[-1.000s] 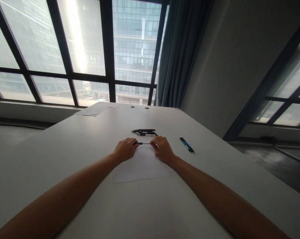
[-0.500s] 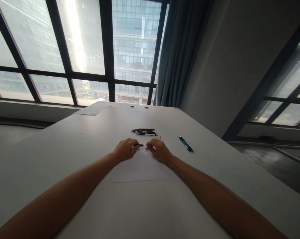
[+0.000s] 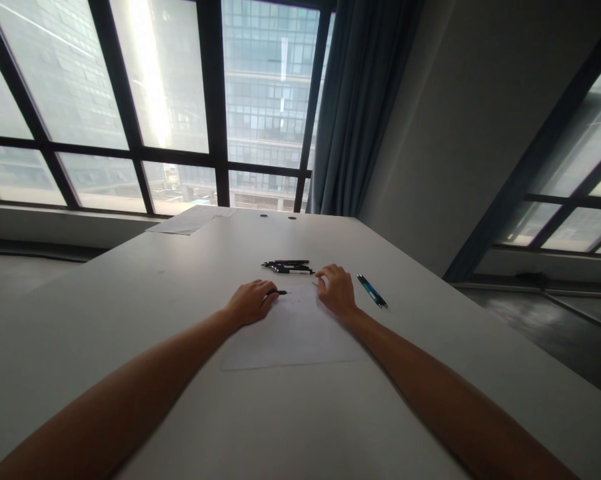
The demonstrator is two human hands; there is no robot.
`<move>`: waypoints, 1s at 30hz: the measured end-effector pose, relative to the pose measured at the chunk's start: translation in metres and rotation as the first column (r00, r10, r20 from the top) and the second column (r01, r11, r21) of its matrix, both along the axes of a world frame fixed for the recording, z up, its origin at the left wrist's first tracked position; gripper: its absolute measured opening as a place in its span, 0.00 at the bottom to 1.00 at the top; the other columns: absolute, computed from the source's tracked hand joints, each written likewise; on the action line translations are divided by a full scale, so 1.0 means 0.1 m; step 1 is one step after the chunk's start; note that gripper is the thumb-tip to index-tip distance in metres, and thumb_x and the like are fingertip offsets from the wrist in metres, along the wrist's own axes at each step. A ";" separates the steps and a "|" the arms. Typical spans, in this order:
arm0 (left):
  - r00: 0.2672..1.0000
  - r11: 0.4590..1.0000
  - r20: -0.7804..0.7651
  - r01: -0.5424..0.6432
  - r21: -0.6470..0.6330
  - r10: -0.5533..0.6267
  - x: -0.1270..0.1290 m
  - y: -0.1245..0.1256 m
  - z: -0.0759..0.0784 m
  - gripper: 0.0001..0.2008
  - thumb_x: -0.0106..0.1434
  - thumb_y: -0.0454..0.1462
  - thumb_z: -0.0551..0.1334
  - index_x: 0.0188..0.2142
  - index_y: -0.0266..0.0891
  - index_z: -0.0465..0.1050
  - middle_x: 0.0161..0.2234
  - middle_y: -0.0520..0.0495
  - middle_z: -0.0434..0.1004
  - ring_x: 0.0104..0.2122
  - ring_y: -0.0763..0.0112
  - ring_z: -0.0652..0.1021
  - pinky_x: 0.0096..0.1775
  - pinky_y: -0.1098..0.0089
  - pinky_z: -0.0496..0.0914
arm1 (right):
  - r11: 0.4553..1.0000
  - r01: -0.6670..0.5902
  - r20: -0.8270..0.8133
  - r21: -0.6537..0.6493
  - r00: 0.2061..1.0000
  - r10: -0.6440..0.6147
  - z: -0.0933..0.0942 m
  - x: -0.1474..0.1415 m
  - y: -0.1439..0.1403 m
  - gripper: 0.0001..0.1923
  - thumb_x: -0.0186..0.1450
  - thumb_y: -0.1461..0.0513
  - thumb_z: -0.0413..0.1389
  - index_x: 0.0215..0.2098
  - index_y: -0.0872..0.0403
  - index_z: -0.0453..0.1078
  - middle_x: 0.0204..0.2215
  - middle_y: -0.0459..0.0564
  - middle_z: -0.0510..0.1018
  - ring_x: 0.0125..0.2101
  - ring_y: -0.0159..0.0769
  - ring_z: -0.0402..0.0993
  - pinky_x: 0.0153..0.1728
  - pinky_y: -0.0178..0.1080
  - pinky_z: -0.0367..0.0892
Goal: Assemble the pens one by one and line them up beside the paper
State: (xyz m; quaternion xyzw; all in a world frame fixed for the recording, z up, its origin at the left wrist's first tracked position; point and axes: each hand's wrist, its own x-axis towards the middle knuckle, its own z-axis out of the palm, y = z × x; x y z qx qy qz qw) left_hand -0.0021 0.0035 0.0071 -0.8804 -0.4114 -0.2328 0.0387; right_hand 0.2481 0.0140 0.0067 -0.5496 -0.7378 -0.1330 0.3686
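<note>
My left hand (image 3: 253,300) rests at the left edge of a white sheet of paper (image 3: 290,340), fingers closed round a dark pen barrel (image 3: 282,292). A thin tip sticks out of the barrel to the right. My right hand (image 3: 337,288) is at the sheet's far right corner, thumb and forefinger curled close together. By the thumb shows a small pale piece (image 3: 314,283), too small to name. Just beyond both hands lies a group of black pens (image 3: 288,267). To the right of my right hand are blue-green and black pens (image 3: 372,291), side by side.
The white table (image 3: 170,320) reaches toward the windows. Papers (image 3: 183,221) lie at its far left, and two dark round spots (image 3: 278,217) show near the far edge. A blue curtain (image 3: 355,113) hangs behind the table.
My right hand has moved away from the pen's tip, to the right and a little farther off, toward the small pale piece. My left hand stays in place with the pen barrel.
</note>
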 end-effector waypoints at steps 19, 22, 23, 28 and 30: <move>1.000 1.000 0.001 -0.002 -0.024 0.002 -0.02 0.05 -0.04 0.13 0.71 0.38 0.47 0.44 0.40 0.68 0.38 0.44 0.77 0.38 0.62 0.76 0.40 0.64 0.69 | 0.961 0.168 0.151 -0.220 0.979 -0.137 -0.03 0.02 0.05 0.07 0.64 0.64 0.55 0.30 0.55 0.74 0.40 0.54 0.75 0.43 0.43 0.65 0.40 0.42 0.56; 1.000 1.000 0.016 -0.002 -0.030 0.003 -0.02 0.05 -0.04 0.13 0.70 0.38 0.47 0.45 0.40 0.68 0.38 0.44 0.77 0.38 0.62 0.77 0.40 0.64 0.69 | 0.994 0.044 0.111 -0.104 0.993 -0.033 -0.01 -0.04 0.00 0.06 0.66 0.66 0.52 0.34 0.55 0.71 0.38 0.53 0.74 0.41 0.41 0.66 0.40 0.42 0.56; 1.000 0.999 0.022 -0.003 -0.033 0.004 -0.03 0.05 -0.04 0.13 0.70 0.38 0.47 0.45 0.40 0.68 0.38 0.44 0.77 0.38 0.62 0.77 0.40 0.65 0.69 | 0.998 -0.017 0.109 -0.060 0.994 0.024 0.00 -0.07 -0.03 0.06 0.66 0.67 0.51 0.34 0.55 0.70 0.37 0.53 0.74 0.40 0.40 0.66 0.41 0.42 0.56; 0.999 0.999 0.037 0.000 -0.038 0.002 -0.04 0.06 -0.06 0.13 0.70 0.36 0.47 0.41 0.42 0.69 0.36 0.46 0.77 0.37 0.64 0.76 0.39 0.66 0.69 | 0.962 -0.271 0.187 0.020 0.947 0.263 0.03 -0.24 -0.18 0.06 0.65 0.68 0.51 0.33 0.54 0.67 0.34 0.51 0.74 0.38 0.39 0.66 0.40 0.42 0.55; 0.999 1.000 0.039 0.004 -0.031 -0.003 -0.04 0.06 -0.06 0.12 0.70 0.36 0.47 0.40 0.42 0.69 0.35 0.46 0.76 0.37 0.64 0.76 0.39 0.66 0.69 | 0.952 -0.305 0.200 0.033 0.935 0.293 0.03 -0.28 -0.22 0.05 0.66 0.68 0.50 0.33 0.54 0.67 0.33 0.51 0.74 0.38 0.40 0.66 0.40 0.42 0.55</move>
